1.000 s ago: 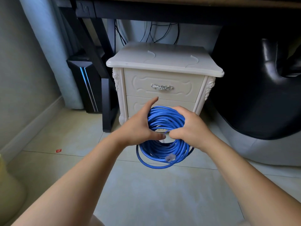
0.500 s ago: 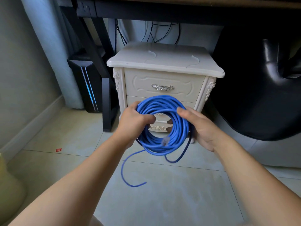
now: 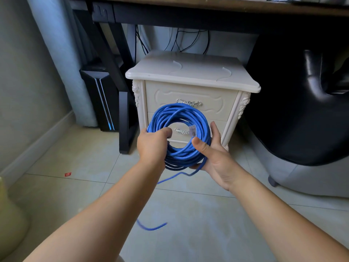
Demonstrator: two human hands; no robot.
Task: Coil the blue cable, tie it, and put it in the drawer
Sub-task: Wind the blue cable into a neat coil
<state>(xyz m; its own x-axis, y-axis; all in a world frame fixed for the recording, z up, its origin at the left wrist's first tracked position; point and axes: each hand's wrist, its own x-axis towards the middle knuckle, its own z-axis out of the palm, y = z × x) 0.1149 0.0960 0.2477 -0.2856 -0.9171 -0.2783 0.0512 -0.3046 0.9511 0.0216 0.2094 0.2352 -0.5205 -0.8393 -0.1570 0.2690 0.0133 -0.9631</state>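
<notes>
The blue cable [image 3: 181,118] is wound into a thick round coil, held upright in front of the cream nightstand [image 3: 192,80]. My left hand [image 3: 151,144] grips the coil's left side, fingers curled through the centre. My right hand [image 3: 211,154] holds the lower right of the coil, thumb pressed on the front and fingers behind. A clear plug end lies on the coil's inner right. One loose tail hangs from the bottom and trails down past my left forearm. Both drawers are closed; the upper drawer [image 3: 190,100] has a silver handle.
A black desk frame [image 3: 120,76] and a dark computer tower [image 3: 100,99] stand left of the nightstand. A black chair on a grey base [image 3: 306,110] fills the right. A small red scrap [image 3: 68,174] lies on the tiled floor. A wall with a skirting board runs along the left.
The coil has risen and turned more upright. My right thumb now presses its front, and the loose tail has swung down toward the floor past my left arm.
</notes>
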